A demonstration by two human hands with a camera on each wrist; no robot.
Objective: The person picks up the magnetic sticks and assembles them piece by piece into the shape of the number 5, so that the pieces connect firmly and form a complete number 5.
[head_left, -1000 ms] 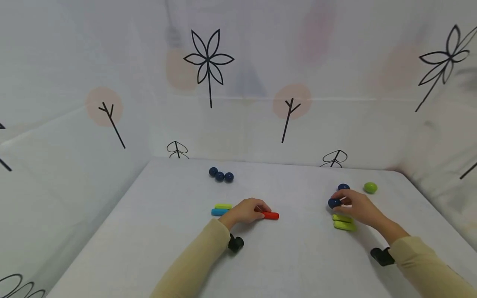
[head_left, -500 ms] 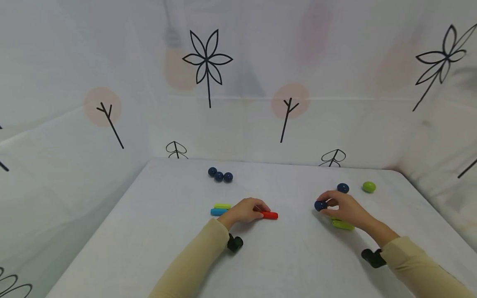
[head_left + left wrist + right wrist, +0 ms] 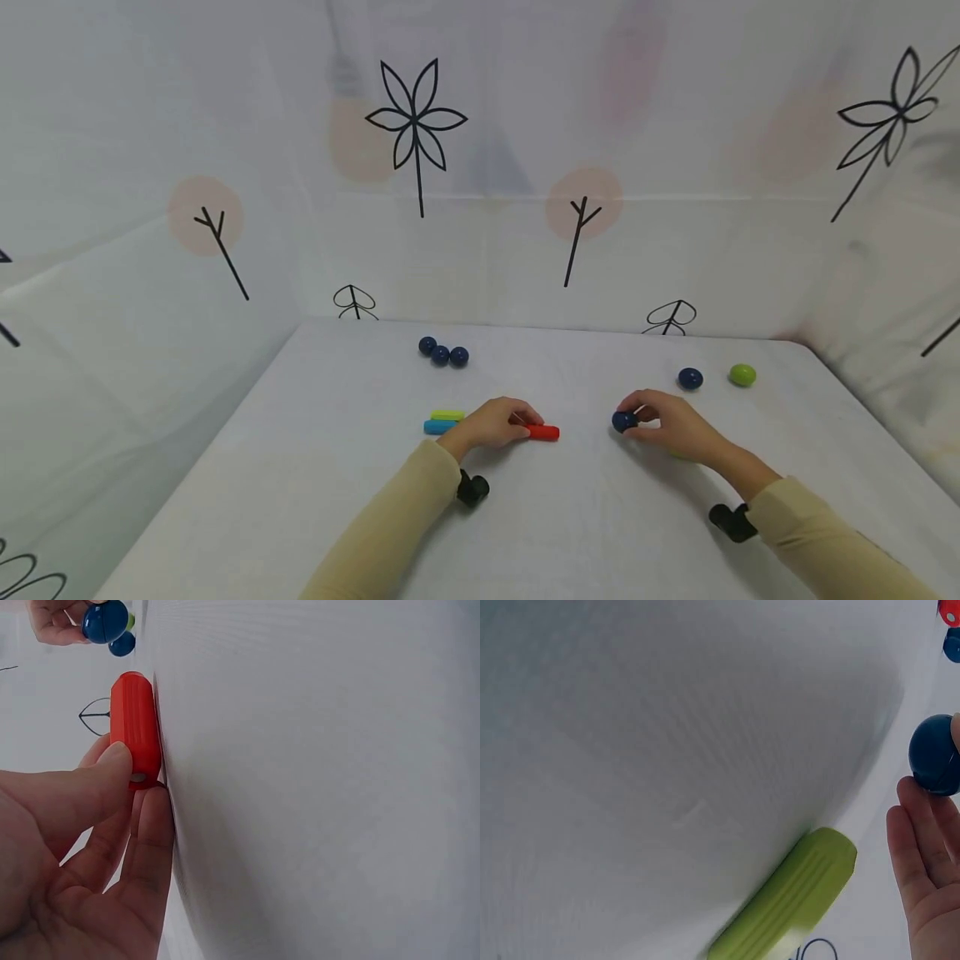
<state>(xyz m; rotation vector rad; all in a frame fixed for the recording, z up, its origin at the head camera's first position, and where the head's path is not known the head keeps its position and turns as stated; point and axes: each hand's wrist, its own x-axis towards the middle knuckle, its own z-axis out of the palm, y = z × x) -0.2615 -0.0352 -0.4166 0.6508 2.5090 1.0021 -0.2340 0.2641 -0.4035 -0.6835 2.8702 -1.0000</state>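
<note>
My left hand [image 3: 491,423] pinches a short red ridged stick [image 3: 543,432] at its near end, the stick lying along the white table. In the left wrist view the thumb presses one side of the red stick [image 3: 135,724], with fingers behind it. My right hand [image 3: 671,425] pinches a glossy dark blue ball [image 3: 624,421] between thumb and fingertips, just right of the red stick. The right wrist view shows that blue ball [image 3: 933,754] held off the table. A lime green ridged stick [image 3: 787,896] lies below that hand, mostly hidden in the head view.
Several other pieces lie about: three dark blue balls [image 3: 441,356] at the back left, another dark blue ball [image 3: 690,378] and a lime ball [image 3: 742,375] at the back right. A yellow stick [image 3: 447,415] and a blue stick [image 3: 439,427] lie behind the left wrist.
My right hand has carried the blue ball leftwards and slightly nearer, away from the other blue ball and towards the red stick. It now covers the green sticks. My left hand has stayed put.
</note>
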